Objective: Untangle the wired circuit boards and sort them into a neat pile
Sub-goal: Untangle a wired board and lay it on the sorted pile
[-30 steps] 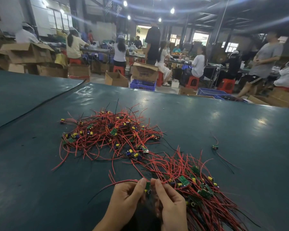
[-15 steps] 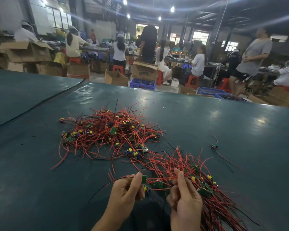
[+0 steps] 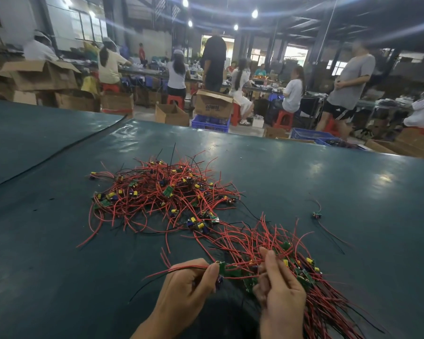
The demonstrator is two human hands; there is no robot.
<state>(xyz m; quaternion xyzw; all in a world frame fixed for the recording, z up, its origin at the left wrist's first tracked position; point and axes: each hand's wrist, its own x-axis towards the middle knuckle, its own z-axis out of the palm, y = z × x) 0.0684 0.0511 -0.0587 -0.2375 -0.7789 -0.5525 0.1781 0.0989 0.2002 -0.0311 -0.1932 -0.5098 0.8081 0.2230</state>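
As the left hand [image 3: 194,287] pinches one wired circuit board [image 3: 222,267], the right hand [image 3: 279,292] curls round the near bundle [image 3: 301,270] on the green table [image 3: 59,265]; freeing its wire and laying it alongside looks next, the tangled heap [image 3: 162,196] lying beyond. Contents of the cardboard boxes [image 3: 214,104] and blue crates [image 3: 211,123] past the table cannot be made out

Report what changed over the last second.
The hands drew apart. The left hand keeps pinching the small green circuit board, its red and black wires trailing left; the right hand let go and moved right into the near red-wire bundle. The far tangled heap and lone wired board stayed put.
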